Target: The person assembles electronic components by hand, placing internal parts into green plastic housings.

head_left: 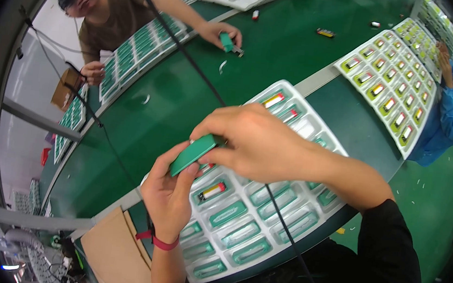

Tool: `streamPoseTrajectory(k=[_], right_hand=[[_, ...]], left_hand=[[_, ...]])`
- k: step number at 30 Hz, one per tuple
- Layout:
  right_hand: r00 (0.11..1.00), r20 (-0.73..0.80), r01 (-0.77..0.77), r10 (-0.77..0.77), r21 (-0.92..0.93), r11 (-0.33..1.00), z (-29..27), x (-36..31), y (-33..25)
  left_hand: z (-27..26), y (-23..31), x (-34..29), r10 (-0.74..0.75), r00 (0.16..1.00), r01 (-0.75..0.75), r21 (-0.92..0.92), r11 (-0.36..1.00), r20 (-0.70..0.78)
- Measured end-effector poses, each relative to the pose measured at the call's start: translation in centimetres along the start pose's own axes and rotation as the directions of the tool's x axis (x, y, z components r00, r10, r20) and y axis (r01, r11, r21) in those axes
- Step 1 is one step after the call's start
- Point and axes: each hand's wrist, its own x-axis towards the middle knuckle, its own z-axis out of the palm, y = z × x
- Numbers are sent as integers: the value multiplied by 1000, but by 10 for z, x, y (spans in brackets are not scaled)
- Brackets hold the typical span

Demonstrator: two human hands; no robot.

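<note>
A flat green rectangular case (pixel 194 155) is held between my two hands above a white compartment tray. My left hand (pixel 170 190), with a red band at the wrist, grips its lower left end between fingers and thumb. The fingers of my right hand (pixel 253 144) are closed on its upper right end, and part of that end is hidden behind them. Below, the white tray (pixel 257 190) has rows of oblong pockets. One pocket beside my left hand holds a small yellow, white and red battery-like piece (pixel 212 191); similar pieces lie in its far pockets.
Across the green table (pixel 146 128), a co-worker's hand (pixel 220 33) holds a green case. Another white tray (pixel 385 83), filled with small pieces, stands at right by a person in blue. Black cables (pixel 183 50) hang across the view. Cardboard (pixel 115 253) lies lower left.
</note>
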Motion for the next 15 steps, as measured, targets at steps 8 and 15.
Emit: streamPoseTrajectory(k=[8,15], right_hand=[[985,-127,117,-113,22,993,13,-6,8],[973,-115,193,-199,-61,979,6,-7,6]], left_hand=[[-3,0,0,124,991,-114,165,980,-51],[-16,8,-4,151,988,-139,357,924,-6]])
